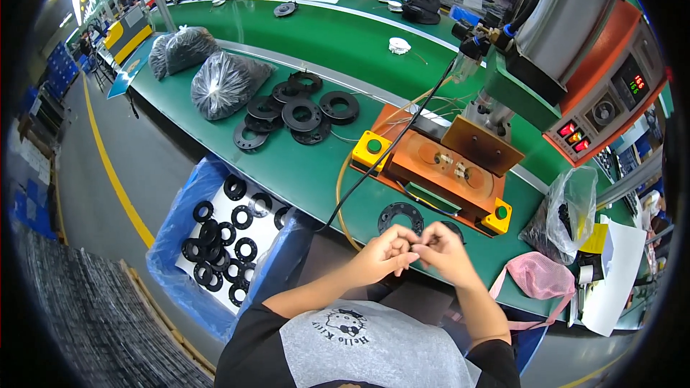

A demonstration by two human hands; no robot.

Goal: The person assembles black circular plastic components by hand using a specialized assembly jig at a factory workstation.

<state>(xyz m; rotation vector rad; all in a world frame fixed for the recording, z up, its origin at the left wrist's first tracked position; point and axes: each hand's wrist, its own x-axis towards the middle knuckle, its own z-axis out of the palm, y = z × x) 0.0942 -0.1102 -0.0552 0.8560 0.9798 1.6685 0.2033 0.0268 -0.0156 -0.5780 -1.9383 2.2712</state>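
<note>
My left hand point(386, 253) and my right hand point(443, 253) meet over the near edge of the green bench point(327, 185). The fingers of both are curled and pinched together, and whatever lies between the fingertips is too small or hidden to make out. Just beyond my left hand, a flat black ring point(399, 214) with small holes lies on the bench. Part of another dark round piece point(453, 228) shows past my right hand, mostly covered by it. Behind these stands an orange press base point(431, 172) with two yellow button boxes.
Stacked black rings point(302, 115) and dark-filled plastic bags point(224, 86) occupy the bench's left. A blue-lined bin point(172, 248) of smaller rings stands below. The press control box point(611, 93) overhangs at right, above a clear bag point(571, 208) and pink mesh pouch point(539, 275). People sit across the bench.
</note>
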